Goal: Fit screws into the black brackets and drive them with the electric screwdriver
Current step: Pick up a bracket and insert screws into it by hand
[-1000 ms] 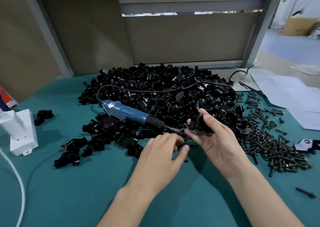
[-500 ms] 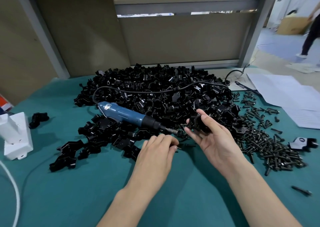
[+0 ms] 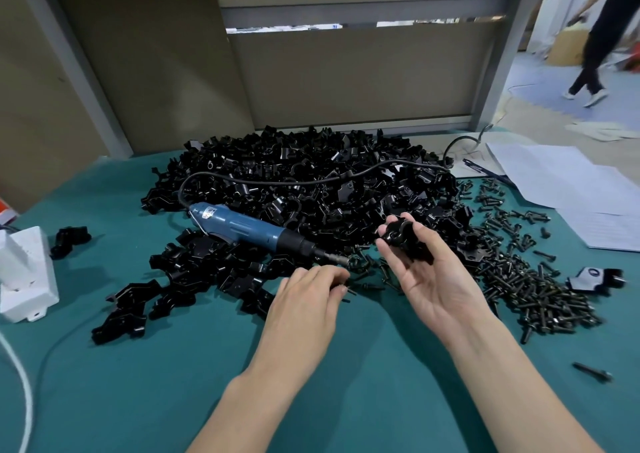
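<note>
My right hand [image 3: 436, 279] is palm up above the green table and holds a black bracket [image 3: 407, 239] between thumb and fingers. My left hand [image 3: 308, 300] rests on the table with its fingertips pinched on a small black screw [image 3: 349, 290]. The blue electric screwdriver [image 3: 249, 229] lies on the bracket pile, its bit pointing right toward my hands. A large heap of black brackets [image 3: 311, 182] fills the middle of the table. A heap of loose black screws [image 3: 540, 293] lies to the right.
A white plastic box [image 3: 26, 279] stands at the left edge. White paper sheets [image 3: 568, 182] lie at the back right. A lone screw [image 3: 592, 372] lies near the right front. The screwdriver's cord [image 3: 277, 179] loops over the pile. A person walks by at the far right.
My right hand has lifted the bracket slightly and turned palm up. My left hand has drawn back from the bracket and pinches a screw on the table. The camera shifted a little.
</note>
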`<action>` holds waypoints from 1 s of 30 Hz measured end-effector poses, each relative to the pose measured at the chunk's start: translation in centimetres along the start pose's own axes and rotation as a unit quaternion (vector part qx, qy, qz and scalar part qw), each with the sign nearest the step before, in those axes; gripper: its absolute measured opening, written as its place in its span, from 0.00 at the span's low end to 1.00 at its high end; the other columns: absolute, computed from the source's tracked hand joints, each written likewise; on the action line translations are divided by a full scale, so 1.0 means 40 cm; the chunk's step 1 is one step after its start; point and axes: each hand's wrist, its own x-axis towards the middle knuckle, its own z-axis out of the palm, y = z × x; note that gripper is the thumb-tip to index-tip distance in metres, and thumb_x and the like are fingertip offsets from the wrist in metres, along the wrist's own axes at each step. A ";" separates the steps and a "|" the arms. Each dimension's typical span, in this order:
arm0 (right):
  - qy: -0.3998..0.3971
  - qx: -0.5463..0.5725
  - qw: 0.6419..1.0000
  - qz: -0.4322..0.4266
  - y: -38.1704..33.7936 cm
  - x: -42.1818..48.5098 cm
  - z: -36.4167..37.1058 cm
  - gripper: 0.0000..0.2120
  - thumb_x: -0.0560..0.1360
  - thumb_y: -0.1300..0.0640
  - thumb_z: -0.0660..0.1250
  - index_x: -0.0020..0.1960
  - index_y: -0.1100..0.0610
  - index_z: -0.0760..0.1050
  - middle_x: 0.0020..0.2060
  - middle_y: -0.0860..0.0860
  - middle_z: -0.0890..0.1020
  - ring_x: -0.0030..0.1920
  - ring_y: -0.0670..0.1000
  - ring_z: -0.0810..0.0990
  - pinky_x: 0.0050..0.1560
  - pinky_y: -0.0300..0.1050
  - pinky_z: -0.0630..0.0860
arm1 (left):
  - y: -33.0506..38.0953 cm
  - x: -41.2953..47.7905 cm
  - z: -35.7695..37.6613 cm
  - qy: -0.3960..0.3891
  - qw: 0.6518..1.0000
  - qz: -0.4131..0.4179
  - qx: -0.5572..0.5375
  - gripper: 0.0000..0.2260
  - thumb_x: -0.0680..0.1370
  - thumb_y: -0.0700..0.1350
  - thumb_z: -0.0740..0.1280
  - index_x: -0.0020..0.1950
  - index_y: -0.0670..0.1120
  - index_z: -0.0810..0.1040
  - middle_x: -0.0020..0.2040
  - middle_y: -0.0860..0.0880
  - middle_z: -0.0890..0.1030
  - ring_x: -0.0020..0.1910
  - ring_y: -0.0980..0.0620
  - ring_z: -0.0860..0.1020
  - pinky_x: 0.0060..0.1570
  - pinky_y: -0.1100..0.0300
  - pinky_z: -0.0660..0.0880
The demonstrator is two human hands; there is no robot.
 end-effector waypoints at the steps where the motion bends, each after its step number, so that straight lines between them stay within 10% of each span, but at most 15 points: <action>1: -0.003 0.000 1.000 0.000 0.000 0.000 -0.001 0.13 0.80 0.60 0.68 0.62 0.64 0.79 0.58 0.63 0.85 0.55 0.60 0.87 0.47 0.48 0.85 | 0.000 0.000 0.001 0.010 1.000 -0.004 -0.024 0.10 0.84 0.50 0.61 0.63 0.56 0.77 0.55 0.64 0.78 0.56 0.63 0.69 0.60 0.63 0.67; 11: -0.041 -0.036 0.998 -0.018 0.009 0.005 0.005 0.07 0.76 0.57 0.71 0.47 0.57 0.88 0.54 0.56 0.86 0.53 0.56 0.87 0.47 0.44 0.84 | 0.020 0.012 -0.017 0.064 0.926 -0.054 -0.368 0.16 0.80 0.39 0.69 0.58 0.61 0.80 0.51 0.60 0.84 0.54 0.59 0.80 0.54 0.71 0.73; 23: -0.083 -0.120 0.989 -0.039 0.030 0.018 -0.008 0.18 0.74 0.59 0.72 0.62 0.60 0.80 0.58 0.58 0.86 0.55 0.58 0.86 0.49 0.50 0.84 | 0.023 0.016 -0.021 0.119 0.897 -0.069 -0.420 0.10 0.79 0.42 0.71 0.53 0.58 0.83 0.49 0.58 0.85 0.51 0.59 0.82 0.53 0.70 0.75; 30: -0.177 -0.361 0.913 -0.072 0.080 0.002 -0.009 0.12 0.76 0.54 0.73 0.58 0.45 0.84 0.61 0.50 0.85 0.63 0.52 0.83 0.59 0.50 0.82 | 0.014 0.019 -0.021 0.159 0.893 -0.091 -0.412 0.06 0.80 0.43 0.70 0.52 0.53 0.83 0.46 0.59 0.85 0.47 0.61 0.82 0.47 0.73 0.74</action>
